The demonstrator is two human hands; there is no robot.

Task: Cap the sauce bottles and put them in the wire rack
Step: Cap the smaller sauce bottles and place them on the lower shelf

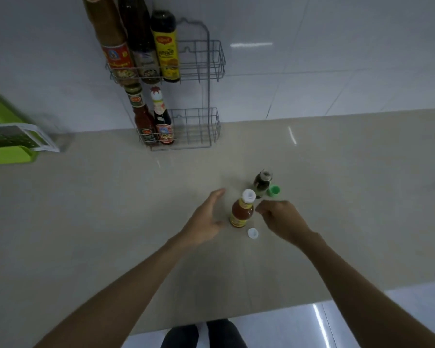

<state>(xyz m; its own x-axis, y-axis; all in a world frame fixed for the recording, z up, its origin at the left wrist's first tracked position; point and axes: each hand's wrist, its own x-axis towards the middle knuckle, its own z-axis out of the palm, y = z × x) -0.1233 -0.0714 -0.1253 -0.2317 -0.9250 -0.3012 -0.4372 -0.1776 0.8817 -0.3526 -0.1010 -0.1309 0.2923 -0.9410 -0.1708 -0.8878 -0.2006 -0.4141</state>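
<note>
An orange sauce bottle (pixel 242 211) with a white top stands on the counter between my hands. A loose white cap (pixel 252 233) lies just in front of it. Behind it stands a small dark bottle (pixel 261 184) with an open neck, and a green cap (pixel 274 190) lies at its right. My left hand (pixel 206 218) is open, fingers spread, just left of the orange bottle. My right hand (pixel 278 217) hovers at the bottle's right with fingers curled, holding nothing. The wire rack (pixel 206 71) hangs on the wall with three bottles in the upper basket and two in the lower.
A green box (pixel 8 136) with a printed sheet sits at the counter's left end. The right halves of both rack baskets (pixel 201 129) have free room. The counter's front edge runs close to my body, with floor below.
</note>
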